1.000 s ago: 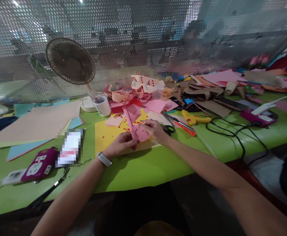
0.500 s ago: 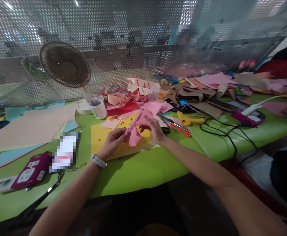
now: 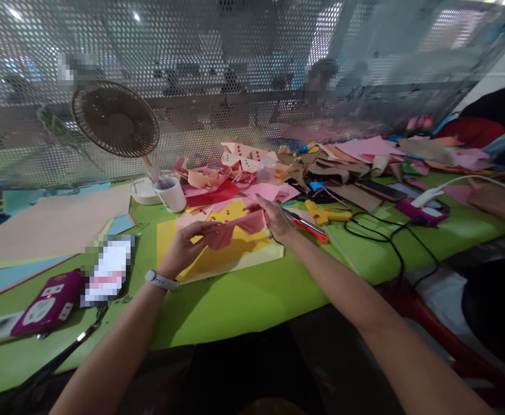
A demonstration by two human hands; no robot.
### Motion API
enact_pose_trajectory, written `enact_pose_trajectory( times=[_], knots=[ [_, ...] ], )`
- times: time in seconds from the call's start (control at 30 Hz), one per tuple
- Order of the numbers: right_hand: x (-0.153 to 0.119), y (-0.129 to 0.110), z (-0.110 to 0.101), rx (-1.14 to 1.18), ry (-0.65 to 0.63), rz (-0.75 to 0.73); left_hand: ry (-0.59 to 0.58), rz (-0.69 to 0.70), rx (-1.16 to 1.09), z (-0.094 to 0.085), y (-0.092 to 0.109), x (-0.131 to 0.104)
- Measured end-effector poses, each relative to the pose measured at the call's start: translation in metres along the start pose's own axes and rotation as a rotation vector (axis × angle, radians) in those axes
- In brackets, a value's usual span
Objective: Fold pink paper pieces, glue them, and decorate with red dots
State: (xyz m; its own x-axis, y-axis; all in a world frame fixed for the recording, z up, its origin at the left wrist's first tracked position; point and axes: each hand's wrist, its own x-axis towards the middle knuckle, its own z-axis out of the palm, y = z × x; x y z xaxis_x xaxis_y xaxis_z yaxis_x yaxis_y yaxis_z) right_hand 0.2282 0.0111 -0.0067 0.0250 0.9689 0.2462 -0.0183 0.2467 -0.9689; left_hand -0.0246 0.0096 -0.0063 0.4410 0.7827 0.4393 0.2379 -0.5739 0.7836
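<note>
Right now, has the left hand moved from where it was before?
Yes, the left hand has moved left, closer to the left edge of the yellow sheet.

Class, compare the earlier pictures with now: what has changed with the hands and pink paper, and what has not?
The left hand and right hand have moved apart. The pink paper, first pointing away from the person, now stretches sideways between them, held at both ends. The fan, white cup and yellow glue gun stayed put.
</note>
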Motion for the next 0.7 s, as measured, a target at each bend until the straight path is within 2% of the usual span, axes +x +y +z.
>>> enact_pose_trajectory(
  times=[0.1,0.2,0.43,0.57,0.7],
  knots=[
    [-0.002,-0.007,0.0,0.045,-0.082,0.001,0.046,0.004,-0.022,-0.003,-0.001,0.001],
    [-0.004,-0.009,0.001,-0.058,-0.156,-0.041,0.109,-0.039,-0.113,-0.003,-0.003,0.001],
    [-0.008,-0.002,0.001,-0.386,-0.164,-0.074,0.173,-0.06,-0.263,-0.004,-0.002,0.002],
    [-0.011,0.003,0.007,-0.607,-0.074,-0.316,0.184,-0.065,-0.247,-0.003,0.001,0.001],
    [-0.015,0.01,0.011,-0.722,-0.011,-0.537,0.253,-0.108,-0.069,0.002,-0.008,0.0]
  ],
)
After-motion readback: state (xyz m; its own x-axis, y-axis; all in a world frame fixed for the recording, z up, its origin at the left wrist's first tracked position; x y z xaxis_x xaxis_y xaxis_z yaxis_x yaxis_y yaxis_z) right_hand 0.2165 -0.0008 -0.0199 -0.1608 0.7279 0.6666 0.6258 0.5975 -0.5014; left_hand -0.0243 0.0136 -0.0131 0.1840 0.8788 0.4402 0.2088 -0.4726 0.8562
